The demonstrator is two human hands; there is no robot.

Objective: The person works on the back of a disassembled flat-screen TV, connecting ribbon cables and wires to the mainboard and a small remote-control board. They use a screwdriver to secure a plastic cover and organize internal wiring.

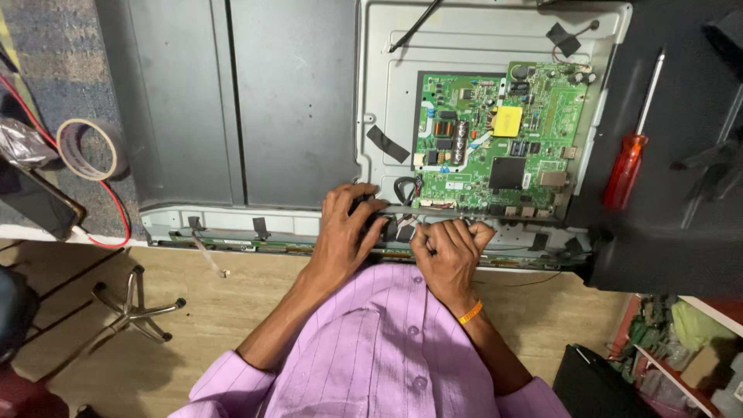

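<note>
Green circuit board (499,139) sits bolted on the grey metal back of an opened flat TV (294,101) lying on the tabletop. Left hand (348,224) has fingers curled over the lower frame edge, right hand (449,248) fingers bent tight around the cables (406,190) just below the board. Red screwdriver (631,159) lies off to the right.

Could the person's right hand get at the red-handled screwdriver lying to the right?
Probably yes: the red-handled screwdriver lies in the open on the dark panel, nothing between it and the right hand.
</note>
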